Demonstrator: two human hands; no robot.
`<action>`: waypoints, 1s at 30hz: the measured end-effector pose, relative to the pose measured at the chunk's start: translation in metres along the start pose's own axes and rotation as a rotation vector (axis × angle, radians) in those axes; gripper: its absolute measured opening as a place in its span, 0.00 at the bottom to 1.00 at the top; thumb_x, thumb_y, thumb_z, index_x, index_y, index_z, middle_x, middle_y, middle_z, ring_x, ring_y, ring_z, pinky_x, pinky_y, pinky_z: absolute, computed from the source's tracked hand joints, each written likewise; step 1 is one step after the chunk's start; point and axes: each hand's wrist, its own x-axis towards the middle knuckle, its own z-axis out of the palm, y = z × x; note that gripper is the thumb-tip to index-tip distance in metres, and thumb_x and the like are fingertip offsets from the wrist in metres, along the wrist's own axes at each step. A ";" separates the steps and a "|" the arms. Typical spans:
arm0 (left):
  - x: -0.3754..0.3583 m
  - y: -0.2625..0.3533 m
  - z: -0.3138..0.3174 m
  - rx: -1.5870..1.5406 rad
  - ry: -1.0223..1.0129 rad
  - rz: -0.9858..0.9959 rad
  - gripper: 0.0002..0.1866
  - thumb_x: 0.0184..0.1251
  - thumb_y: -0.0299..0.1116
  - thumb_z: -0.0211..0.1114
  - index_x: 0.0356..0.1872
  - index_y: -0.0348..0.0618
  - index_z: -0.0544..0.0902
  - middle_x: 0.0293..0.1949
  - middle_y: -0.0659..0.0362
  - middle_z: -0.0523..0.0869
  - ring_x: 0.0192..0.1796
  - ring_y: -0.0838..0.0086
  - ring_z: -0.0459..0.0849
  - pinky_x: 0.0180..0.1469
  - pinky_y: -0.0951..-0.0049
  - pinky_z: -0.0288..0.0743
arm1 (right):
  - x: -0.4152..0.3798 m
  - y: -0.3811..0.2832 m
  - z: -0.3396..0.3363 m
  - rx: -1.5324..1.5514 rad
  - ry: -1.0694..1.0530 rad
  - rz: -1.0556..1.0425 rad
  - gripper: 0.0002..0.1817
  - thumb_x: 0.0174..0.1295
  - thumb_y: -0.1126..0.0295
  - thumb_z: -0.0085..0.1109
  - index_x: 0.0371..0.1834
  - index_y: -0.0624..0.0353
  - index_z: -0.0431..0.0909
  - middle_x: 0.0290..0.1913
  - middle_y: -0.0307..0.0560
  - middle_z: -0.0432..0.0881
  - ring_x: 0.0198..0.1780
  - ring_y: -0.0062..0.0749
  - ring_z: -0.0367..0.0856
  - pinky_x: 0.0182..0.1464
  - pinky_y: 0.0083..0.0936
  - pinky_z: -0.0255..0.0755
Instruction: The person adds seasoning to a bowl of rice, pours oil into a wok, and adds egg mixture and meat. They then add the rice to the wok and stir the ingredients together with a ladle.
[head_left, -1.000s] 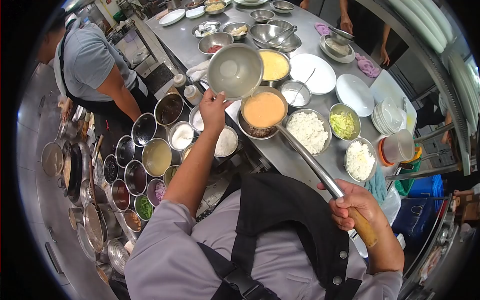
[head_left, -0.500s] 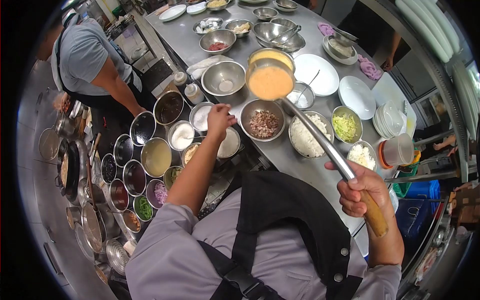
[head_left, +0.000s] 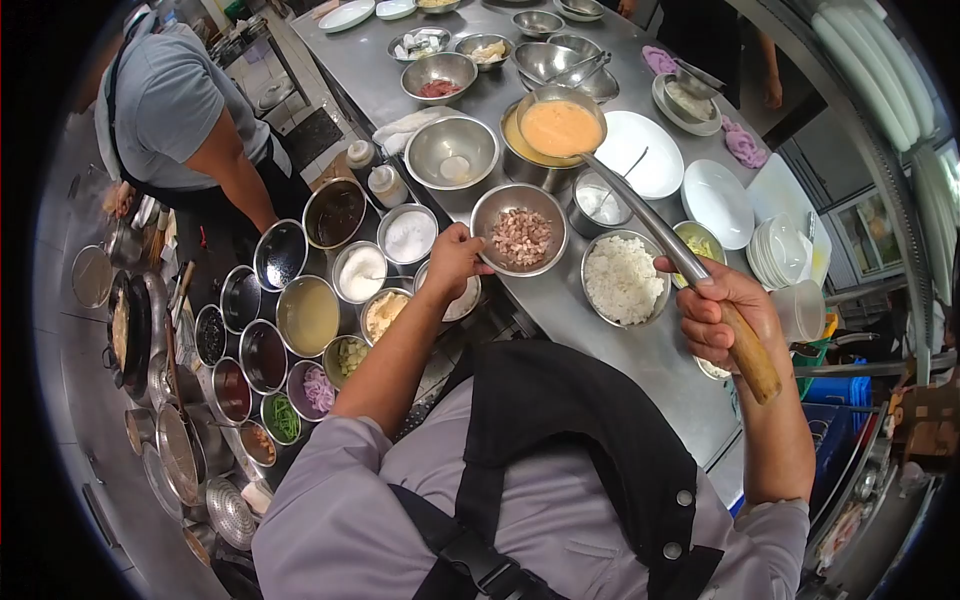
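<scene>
My right hand (head_left: 722, 315) is closed around the wooden-ended handle of a long ladle (head_left: 640, 205). Orange liquid (head_left: 562, 128), like beaten egg, fills the ladle's bowl, which is over a steel pot (head_left: 545, 170) of yellow liquid. At the near table edge, my left hand (head_left: 460, 262) grips the left rim of a steel bowl (head_left: 480, 215) of chopped meat (head_left: 521, 236); its fingertips are partly hidden. Right of that bowl stands a bowl of white rice (head_left: 627, 280). A pot of white powder (head_left: 602, 203) with a spoon sits behind the rice.
Left of me are several pots of sauces and chopped ingredients, among them sliced onion (head_left: 318, 388) and green pieces (head_left: 284, 418). A co-worker (head_left: 180, 110) stands at the far left. White plates (head_left: 718, 205) and an empty-looking steel bowl (head_left: 450, 150) rest on the table (head_left: 640, 365).
My left hand has moved right and down and taken hold of the meat bowl's rim. The ladle has shifted slightly right and up, still full.
</scene>
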 end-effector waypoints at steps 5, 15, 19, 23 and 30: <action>0.007 0.000 -0.010 -0.026 0.007 0.071 0.07 0.67 0.23 0.62 0.32 0.41 0.71 0.31 0.60 0.76 0.29 0.74 0.81 0.28 0.69 0.89 | 0.018 -0.006 -0.009 -0.020 0.039 0.011 0.29 0.68 0.73 0.50 0.71 0.73 0.60 0.22 0.40 0.71 0.14 0.21 0.69 0.12 0.21 0.66; 0.012 0.001 -0.016 -0.035 0.054 0.100 0.07 0.67 0.23 0.62 0.32 0.43 0.72 0.30 0.61 0.76 0.28 0.77 0.79 0.28 0.70 0.88 | 0.036 -0.008 -0.007 -0.230 0.170 0.033 0.25 0.66 0.72 0.53 0.67 0.65 0.67 0.21 0.39 0.70 0.13 0.20 0.67 0.13 0.20 0.61; 0.016 -0.001 -0.017 -0.030 0.067 0.105 0.07 0.67 0.24 0.62 0.32 0.44 0.72 0.30 0.62 0.77 0.29 0.77 0.80 0.30 0.70 0.88 | 0.038 -0.007 -0.008 -0.310 0.189 0.026 0.23 0.65 0.73 0.53 0.64 0.61 0.69 0.22 0.40 0.71 0.14 0.24 0.69 0.15 0.22 0.60; 0.020 -0.003 -0.018 -0.049 0.058 0.107 0.07 0.67 0.24 0.63 0.32 0.44 0.72 0.30 0.62 0.77 0.29 0.77 0.80 0.30 0.70 0.88 | 0.040 -0.005 -0.008 -0.321 0.202 0.041 0.24 0.64 0.75 0.53 0.65 0.61 0.68 0.22 0.40 0.71 0.14 0.24 0.69 0.16 0.22 0.61; 0.014 0.005 -0.013 -0.045 0.077 0.094 0.07 0.68 0.24 0.62 0.33 0.43 0.72 0.31 0.61 0.77 0.30 0.76 0.81 0.30 0.72 0.87 | 0.037 -0.010 -0.016 -0.070 0.058 0.082 0.29 0.67 0.73 0.50 0.71 0.68 0.62 0.22 0.39 0.70 0.14 0.21 0.68 0.13 0.20 0.62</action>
